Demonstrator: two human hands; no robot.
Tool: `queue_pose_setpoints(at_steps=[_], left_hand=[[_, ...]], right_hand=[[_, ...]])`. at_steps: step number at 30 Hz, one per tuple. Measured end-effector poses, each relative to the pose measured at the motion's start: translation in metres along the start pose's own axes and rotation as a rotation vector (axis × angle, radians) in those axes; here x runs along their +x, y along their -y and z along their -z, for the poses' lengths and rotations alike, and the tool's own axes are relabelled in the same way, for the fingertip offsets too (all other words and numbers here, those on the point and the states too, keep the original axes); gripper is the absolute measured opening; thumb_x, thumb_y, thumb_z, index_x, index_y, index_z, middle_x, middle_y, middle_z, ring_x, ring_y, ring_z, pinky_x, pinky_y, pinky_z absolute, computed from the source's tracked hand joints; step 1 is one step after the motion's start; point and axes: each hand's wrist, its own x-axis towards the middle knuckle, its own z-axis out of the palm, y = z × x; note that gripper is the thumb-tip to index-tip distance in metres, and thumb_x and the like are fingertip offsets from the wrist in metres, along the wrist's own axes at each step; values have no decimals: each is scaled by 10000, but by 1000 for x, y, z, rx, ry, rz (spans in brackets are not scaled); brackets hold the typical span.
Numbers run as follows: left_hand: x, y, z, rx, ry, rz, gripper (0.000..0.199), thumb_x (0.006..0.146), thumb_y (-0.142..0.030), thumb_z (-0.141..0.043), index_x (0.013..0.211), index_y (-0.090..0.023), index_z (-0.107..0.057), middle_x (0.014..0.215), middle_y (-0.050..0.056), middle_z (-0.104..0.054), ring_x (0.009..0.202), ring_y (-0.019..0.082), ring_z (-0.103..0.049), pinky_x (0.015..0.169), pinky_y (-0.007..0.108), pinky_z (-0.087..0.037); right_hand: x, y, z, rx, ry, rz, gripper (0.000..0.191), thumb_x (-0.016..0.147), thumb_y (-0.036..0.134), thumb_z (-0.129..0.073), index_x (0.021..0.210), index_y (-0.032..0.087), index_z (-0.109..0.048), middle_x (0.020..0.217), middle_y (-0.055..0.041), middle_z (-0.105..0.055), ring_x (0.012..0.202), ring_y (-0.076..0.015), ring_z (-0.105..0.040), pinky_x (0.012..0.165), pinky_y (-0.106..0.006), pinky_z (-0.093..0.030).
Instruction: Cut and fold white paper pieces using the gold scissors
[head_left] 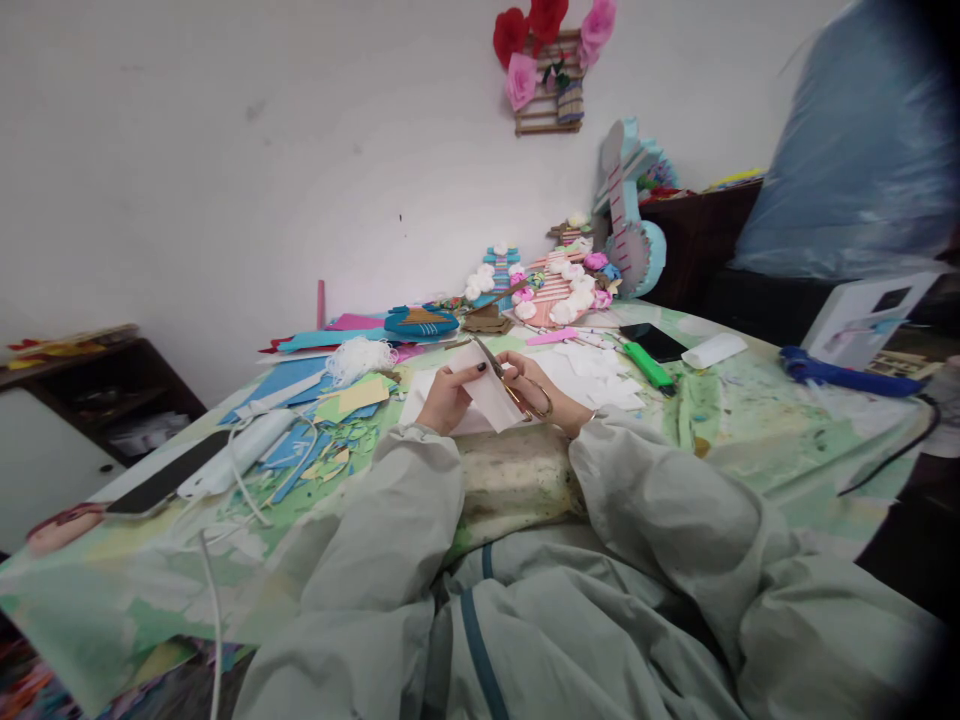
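My left hand is closed on a piece of white paper, thumb on top near its upper edge. In my right hand is a pair of scissors with gold-coloured handles, my fingers in the loops. The scissor blades point up and left and lie against the paper's right side. Whether the blades are apart is too small to tell. Beneath and beside my hands lie more white sheets and cut pieces on the table.
The patterned tablecloth carries blue and green scraps, white yarn and a power strip with cables at left. To the right lie a green cutter, a dark phone and a blue glue gun. Paper crafts stand behind.
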Motion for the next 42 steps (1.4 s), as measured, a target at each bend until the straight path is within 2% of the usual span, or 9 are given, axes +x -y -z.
queue_pose_setpoints(at_steps=[7, 12, 21, 30, 35, 38, 40, 42], left_hand=[[-1, -1, -1, 4, -28, 11, 246, 536, -195, -805, 751, -158, -690, 714, 34, -686, 643, 188, -632, 632, 310, -474], [1, 0, 1, -1, -14, 13, 248, 541, -178, -797, 766, -149, -695, 716, 30, -686, 633, 175, -626, 643, 310, -463], [-1, -2, -2, -4, 0, 25, 230, 555, -164, -767, 767, -131, -684, 716, 25, -691, 610, 160, -619, 618, 282, -454], [-2, -3, -2, -15, -7, 38, 218, 556, -154, -753, 759, -132, -679, 717, 22, -691, 614, 157, -614, 646, 291, -462], [-2, -1, -1, -19, -8, 34, 263, 541, -146, -766, 788, -117, -679, 747, 33, -698, 633, 157, -617, 663, 294, -463], [0, -1, -1, -13, -39, 27, 280, 540, -170, -785, 791, -117, -674, 737, 34, -695, 624, 153, -615, 662, 290, -462], [2, 0, 1, 1, -101, 23, 300, 537, -193, -801, 795, -114, -670, 743, 40, -695, 630, 155, -619, 666, 293, -471], [4, 2, 3, 20, -181, 27, 330, 523, -203, -817, 802, -112, -666, 762, 47, -697, 649, 161, -628, 679, 303, -487]], right_hand=[[3, -2, -1, -1, -44, -11, 660, 588, 759, -575, 900, 193, -437, 544, 62, -497, 385, -83, -428, 359, -196, -331], [2, -2, -1, -15, -11, -10, 644, 626, 771, -540, 895, 200, -414, 437, 97, -408, 306, -79, -353, 304, -195, -268], [2, 0, 0, -7, 2, -25, 669, 578, 772, -577, 896, 207, -413, 371, 112, -418, 270, -78, -335, 285, -190, -233], [3, -2, 1, -5, -4, -42, 607, 609, 722, -586, 894, 215, -414, 353, 125, -393, 252, -75, -311, 278, -187, -205], [4, -4, -1, 31, -16, -2, 529, 660, 662, -585, 879, 218, -398, 349, 140, -357, 254, -68, -289, 295, -178, -196], [6, -6, 1, -41, -80, -15, 485, 708, 640, -549, 894, 224, -383, 343, 136, -374, 254, -76, -280, 307, -180, -204], [7, -9, 5, -175, -208, -56, 460, 740, 599, -543, 941, 223, -373, 366, 118, -428, 271, -93, -324, 330, -190, -243], [9, -12, 13, -363, -378, -121, 441, 758, 524, -564, 1000, 212, -366, 432, 79, -511, 343, -126, -439, 385, -211, -317]])
